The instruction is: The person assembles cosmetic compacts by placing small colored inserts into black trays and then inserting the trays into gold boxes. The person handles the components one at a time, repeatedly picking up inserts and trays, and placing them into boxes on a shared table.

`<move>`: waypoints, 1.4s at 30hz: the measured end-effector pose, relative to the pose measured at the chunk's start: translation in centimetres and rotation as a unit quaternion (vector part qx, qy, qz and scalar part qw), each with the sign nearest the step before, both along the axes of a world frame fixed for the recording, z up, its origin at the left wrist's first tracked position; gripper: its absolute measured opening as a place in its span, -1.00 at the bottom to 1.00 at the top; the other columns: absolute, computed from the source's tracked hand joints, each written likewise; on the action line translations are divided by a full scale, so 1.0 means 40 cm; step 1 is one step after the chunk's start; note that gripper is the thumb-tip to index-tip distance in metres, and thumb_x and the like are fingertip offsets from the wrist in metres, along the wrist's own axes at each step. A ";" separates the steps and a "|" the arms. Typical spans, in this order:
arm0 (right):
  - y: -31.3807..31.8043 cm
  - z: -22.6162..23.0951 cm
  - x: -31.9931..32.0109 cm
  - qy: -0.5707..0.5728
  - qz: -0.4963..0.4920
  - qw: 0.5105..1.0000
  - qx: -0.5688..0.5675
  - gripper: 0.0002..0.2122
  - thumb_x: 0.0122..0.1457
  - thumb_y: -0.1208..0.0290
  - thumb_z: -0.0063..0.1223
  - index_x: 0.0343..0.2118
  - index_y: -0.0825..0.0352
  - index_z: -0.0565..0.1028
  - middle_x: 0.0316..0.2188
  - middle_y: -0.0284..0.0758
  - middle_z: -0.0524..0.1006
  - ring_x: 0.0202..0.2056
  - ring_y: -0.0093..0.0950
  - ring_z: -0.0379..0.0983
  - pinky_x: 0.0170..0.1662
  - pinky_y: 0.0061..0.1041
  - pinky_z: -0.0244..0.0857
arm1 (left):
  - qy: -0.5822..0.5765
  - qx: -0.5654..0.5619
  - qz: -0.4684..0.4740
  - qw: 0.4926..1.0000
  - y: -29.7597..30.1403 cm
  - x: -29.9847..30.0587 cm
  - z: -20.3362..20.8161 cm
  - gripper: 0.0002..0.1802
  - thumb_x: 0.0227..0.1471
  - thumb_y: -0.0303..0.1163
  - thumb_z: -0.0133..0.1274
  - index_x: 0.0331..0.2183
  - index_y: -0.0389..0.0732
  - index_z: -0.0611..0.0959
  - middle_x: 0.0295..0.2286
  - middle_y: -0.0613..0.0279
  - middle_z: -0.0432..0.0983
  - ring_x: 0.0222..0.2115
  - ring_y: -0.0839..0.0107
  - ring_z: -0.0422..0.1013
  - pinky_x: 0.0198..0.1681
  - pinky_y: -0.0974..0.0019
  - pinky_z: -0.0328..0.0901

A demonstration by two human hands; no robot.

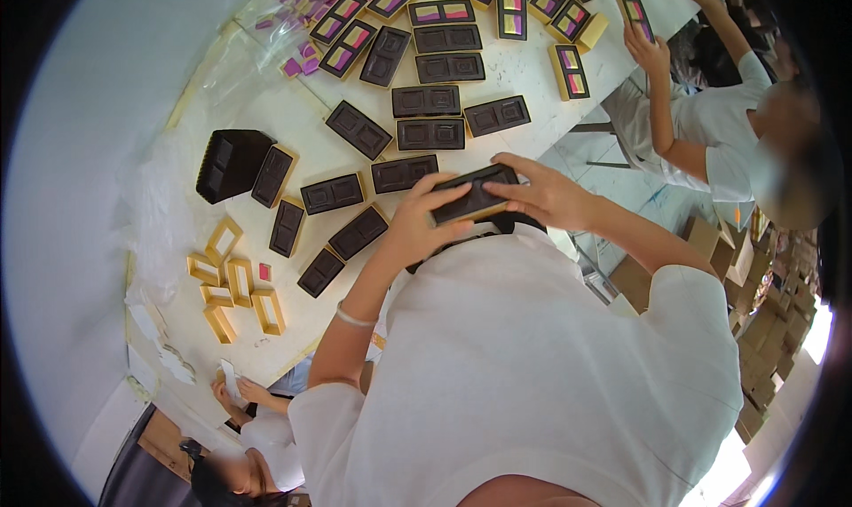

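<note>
Close to my body I hold a gold box with a black two-compartment plastic tray (463, 207) between both hands. My left hand (421, 221) grips its left end, thumb lying on the tray. On the other end, my right hand (552, 196) has its fingers along the far edge and its thumb pressing on top. Just beyond lies another black-tray box (405, 173) on the table, with several similar boxes around it, such as this tilted one (358, 129).
A stack of black trays (229, 165) and gold frames (240, 281) sit at left. Purple-and-pink filled boxes (347, 49) and loose purple pieces (306, 56) lie at the far side. A co-worker's hand (650, 53) holds a filled box at right; another person (257, 393) works lower left.
</note>
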State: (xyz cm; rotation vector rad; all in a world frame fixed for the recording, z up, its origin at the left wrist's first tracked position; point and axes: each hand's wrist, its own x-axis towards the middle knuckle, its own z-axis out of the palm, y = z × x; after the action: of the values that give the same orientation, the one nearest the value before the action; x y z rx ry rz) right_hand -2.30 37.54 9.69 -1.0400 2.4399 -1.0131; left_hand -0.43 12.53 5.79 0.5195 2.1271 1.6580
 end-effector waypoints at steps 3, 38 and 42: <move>0.084 -0.131 -0.010 0.066 0.057 0.993 0.083 -0.64 0.01 0.35 0.08 -0.09 0.27 0.40 -0.02 -0.04 0.25 -0.03 -0.12 0.25 -0.06 -0.31 0.26 | 0.116 -0.135 0.016 0.984 0.017 -0.011 -0.028 -0.50 -0.24 -0.19 0.23 -0.16 -0.06 0.56 0.02 0.11 0.20 0.11 0.10 0.03 0.13 -0.09 -0.10; -0.930 -0.136 -0.374 0.429 0.195 0.879 0.079 -0.92 -0.14 0.45 -0.01 -0.52 0.26 0.43 -0.48 -0.41 0.39 -0.26 -0.46 0.29 -0.29 -0.51 0.19 | -0.194 0.089 0.200 0.956 -0.314 0.300 0.069 -0.78 -0.07 -0.34 0.14 -0.39 -0.29 0.60 -0.40 0.25 0.47 -0.34 0.48 0.35 -0.19 0.38 0.24; -0.923 -0.103 -0.394 0.426 0.165 0.889 0.028 -0.93 -0.14 0.47 -0.02 -0.54 0.28 0.45 -0.46 -0.41 0.41 -0.25 -0.46 0.30 -0.28 -0.50 0.22 | -0.197 0.163 0.210 0.944 -0.247 0.329 0.069 -0.74 0.02 -0.39 0.03 -0.23 -0.31 0.53 -0.08 0.14 0.23 -0.07 0.34 0.20 0.00 0.32 0.13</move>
State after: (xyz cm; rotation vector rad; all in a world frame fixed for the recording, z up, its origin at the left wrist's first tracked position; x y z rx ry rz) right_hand -18.07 0.64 5.56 -2.1319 2.7000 -0.3894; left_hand 12.73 2.64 8.57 -0.1946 1.7546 2.1469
